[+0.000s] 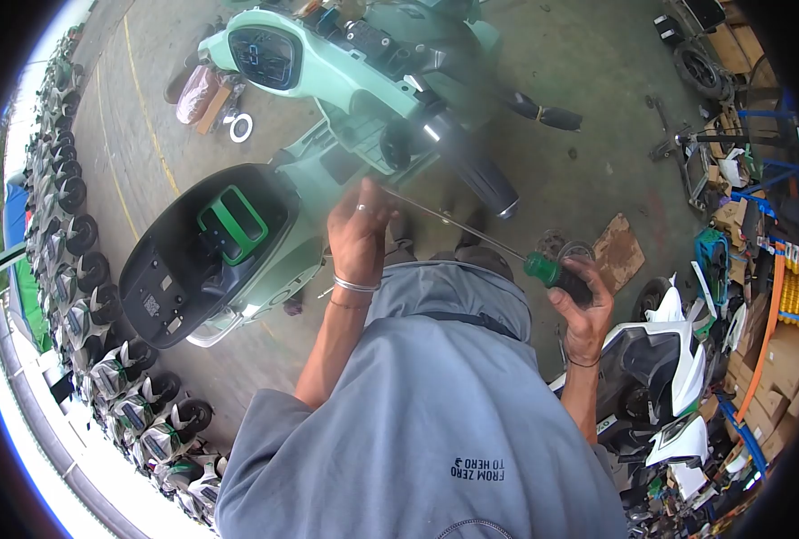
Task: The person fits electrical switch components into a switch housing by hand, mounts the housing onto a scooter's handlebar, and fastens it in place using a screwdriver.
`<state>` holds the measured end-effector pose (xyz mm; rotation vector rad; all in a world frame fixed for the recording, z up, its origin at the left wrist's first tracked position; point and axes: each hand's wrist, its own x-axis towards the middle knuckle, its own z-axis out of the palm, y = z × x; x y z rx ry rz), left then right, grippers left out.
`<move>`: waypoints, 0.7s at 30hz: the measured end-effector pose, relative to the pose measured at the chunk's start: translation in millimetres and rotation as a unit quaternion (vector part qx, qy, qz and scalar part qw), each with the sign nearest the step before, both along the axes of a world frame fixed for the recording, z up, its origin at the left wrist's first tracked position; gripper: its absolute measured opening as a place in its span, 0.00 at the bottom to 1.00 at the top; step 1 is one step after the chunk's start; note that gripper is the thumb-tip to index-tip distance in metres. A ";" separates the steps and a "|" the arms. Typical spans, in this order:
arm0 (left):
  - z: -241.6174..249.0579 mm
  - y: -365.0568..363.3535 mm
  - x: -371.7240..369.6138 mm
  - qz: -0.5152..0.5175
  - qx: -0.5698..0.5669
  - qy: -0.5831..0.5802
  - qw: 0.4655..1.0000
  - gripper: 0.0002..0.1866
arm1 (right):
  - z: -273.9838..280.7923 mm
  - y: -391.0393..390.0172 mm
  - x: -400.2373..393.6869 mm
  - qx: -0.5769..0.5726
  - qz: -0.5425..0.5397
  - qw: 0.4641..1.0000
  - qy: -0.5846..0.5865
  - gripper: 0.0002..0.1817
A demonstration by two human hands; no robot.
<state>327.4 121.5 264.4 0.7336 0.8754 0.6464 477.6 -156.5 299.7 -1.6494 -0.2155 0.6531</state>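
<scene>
My right hand is closed around the green and black handle of a long screwdriver. Its thin metal shaft slants up and left toward my left hand. The fingers of that hand are bent together at the shaft's tip; whatever they pinch there is too small to make out. Just beyond my hands stands a mint-green scooter, its handlebar and display at the top. The scooter's open seat compartment, with a green handle-shaped part in it, lies left of my left hand.
Rows of scooters line the left side. At the right are a white scooter body, cardboard boxes and shelving. A cardboard piece lies on the floor near my right hand. A white ring and wrapped parts lie beyond the scooter.
</scene>
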 end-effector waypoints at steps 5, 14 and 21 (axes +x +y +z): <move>-0.5 -1.1 6.9 -0.004 -0.022 -0.002 1.000 0.13 | -14.8 -9.3 4.9 0.051 -0.022 0.994 0.094 0.23; 0.3 -0.3 11.7 -0.009 -0.030 -0.019 0.999 0.19 | -24.6 -6.4 5.6 0.115 -0.059 0.977 0.168 0.21; -3.6 0.2 13.4 0.030 -0.039 0.038 0.998 0.24 | -30.1 -4.5 11.6 0.122 -0.079 0.976 0.161 0.20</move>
